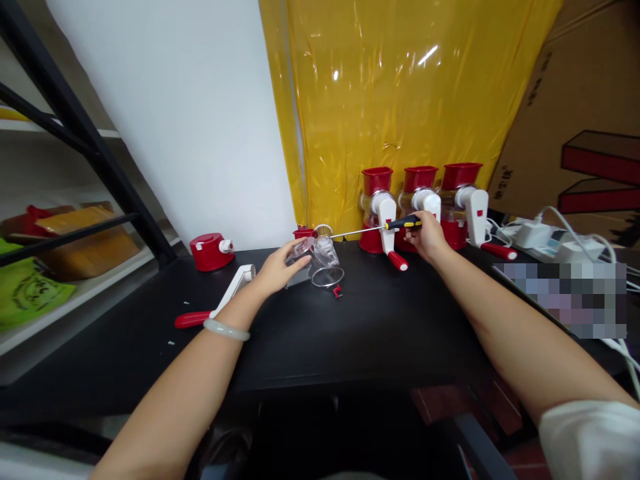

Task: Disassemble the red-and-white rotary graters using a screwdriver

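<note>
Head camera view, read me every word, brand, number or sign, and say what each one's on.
Nothing reads clearly enough to quote.
Cardboard box: small black characters, too blurred to read; also a large red, black-edged mark, letter or logo unclear.
Green bag: dark print, too blurred to read.

- Moderate, fairly even light reaches the black tabletop [370,340]; its front edge falls into deep shadow below.
- The white panel [175,100] looks pale and smooth, with soft bluish-gray shading.
- Sharp white glare streaks and small hotspots break up the glossy yellow plastic film [410,127].
- Small highlights on the clear plastic housing [325,253] make its outline hard to read.
- The cardboard box [565,100] is dim, darkest toward the upper right corner.
- Wide-angle distortion makes the black shelf frame [80,127] lean and stretches the forearms.
- Fine detail is soft throughout; the green bag's print [37,297] is blurry.
- Coarse pixelation masks a patch at right.
</note>
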`<act>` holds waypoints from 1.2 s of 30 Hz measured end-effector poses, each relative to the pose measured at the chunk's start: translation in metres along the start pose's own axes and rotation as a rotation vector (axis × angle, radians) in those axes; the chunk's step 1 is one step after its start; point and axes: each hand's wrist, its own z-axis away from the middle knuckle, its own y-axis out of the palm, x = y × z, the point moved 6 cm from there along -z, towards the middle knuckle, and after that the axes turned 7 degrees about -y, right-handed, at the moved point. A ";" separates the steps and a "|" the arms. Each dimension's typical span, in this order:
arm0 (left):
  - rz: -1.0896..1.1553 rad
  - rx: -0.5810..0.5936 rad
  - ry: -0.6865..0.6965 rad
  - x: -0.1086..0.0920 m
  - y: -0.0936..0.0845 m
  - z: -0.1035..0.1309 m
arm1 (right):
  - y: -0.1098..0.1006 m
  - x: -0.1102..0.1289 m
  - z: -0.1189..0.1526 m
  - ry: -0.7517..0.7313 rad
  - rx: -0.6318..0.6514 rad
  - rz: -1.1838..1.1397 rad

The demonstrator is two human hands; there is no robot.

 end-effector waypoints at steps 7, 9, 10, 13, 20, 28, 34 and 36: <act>0.002 -0.004 0.017 -0.001 0.000 0.001 | -0.001 0.001 -0.002 -0.065 0.015 0.099; -0.002 0.001 0.012 -0.002 0.000 0.001 | -0.001 0.001 -0.001 -0.035 0.023 0.044; -0.004 0.004 0.005 -0.002 0.000 0.001 | 0.000 0.000 0.000 -0.016 0.031 0.008; -0.008 -0.001 0.000 -0.002 -0.001 0.001 | 0.001 0.000 0.000 0.016 0.058 -0.075; -0.013 0.001 -0.001 -0.001 0.000 0.001 | -0.004 0.000 -0.006 -0.103 0.038 0.058; -0.012 0.001 0.007 0.000 0.000 0.000 | 0.001 -0.002 -0.005 -0.066 0.018 -0.035; -0.012 0.001 0.007 0.001 0.000 0.000 | 0.005 0.000 -0.006 -0.080 0.074 -0.116; -0.012 0.002 0.001 0.001 0.000 0.000 | 0.005 -0.001 -0.006 -0.063 0.079 -0.130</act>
